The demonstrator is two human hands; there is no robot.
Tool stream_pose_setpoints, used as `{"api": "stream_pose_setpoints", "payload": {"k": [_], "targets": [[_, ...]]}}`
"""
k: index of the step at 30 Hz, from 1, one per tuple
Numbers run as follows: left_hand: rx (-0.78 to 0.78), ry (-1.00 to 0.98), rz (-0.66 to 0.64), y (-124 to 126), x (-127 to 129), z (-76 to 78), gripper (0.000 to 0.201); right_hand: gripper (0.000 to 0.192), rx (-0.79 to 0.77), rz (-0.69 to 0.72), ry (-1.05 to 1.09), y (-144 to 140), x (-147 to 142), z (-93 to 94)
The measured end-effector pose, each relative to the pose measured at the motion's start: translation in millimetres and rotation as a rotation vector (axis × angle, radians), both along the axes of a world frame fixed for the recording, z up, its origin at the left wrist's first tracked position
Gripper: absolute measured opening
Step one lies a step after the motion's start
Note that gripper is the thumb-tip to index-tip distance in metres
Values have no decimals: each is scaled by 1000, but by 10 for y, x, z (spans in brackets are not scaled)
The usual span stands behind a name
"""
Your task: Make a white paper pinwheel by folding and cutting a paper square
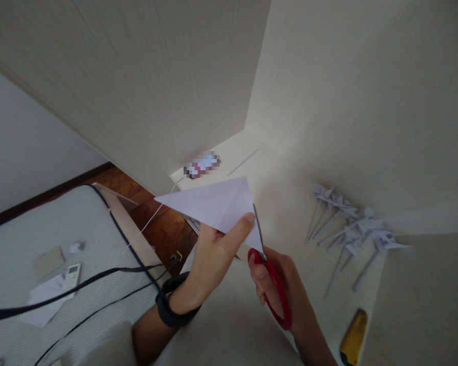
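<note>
A folded white paper is held up in the air by the left hand, above the near edge of the desk. The fingers are closed on the lower edge of the paper, with the thumb pressed flat on its front face, probably so that the sheet is kept stiff and does not bend near the blades. On the left wrist a dark band is worn.

The scissors are held by the right hand, the fingers being passed through the red handles and closed around them. The blades are placed at the right corner of the paper, just beside the thumb; how far they are opened cannot be told, because they are seen almost edge-on.

On the desk to the right, a group of small folded paper pieces on thin sticks is laid together, apart from the hands. A yellow tool lies near the lower edge.

No real container is seen. On the mattress at the left, a remote, some papers and black cables are lying loose.
</note>
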State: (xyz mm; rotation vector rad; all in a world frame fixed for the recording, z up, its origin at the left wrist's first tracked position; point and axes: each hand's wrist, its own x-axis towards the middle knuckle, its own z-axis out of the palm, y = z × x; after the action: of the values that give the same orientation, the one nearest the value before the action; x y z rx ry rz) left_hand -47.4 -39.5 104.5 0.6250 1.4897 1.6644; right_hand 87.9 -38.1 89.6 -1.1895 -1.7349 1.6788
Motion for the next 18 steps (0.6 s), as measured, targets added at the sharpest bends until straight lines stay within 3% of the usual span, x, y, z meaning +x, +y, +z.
{"api": "stream_pose_setpoints", "payload": {"k": [18], "targets": [[29,-137,-107,1,-17,-33,16,56,47,-10,169,-5,35,-52]]}}
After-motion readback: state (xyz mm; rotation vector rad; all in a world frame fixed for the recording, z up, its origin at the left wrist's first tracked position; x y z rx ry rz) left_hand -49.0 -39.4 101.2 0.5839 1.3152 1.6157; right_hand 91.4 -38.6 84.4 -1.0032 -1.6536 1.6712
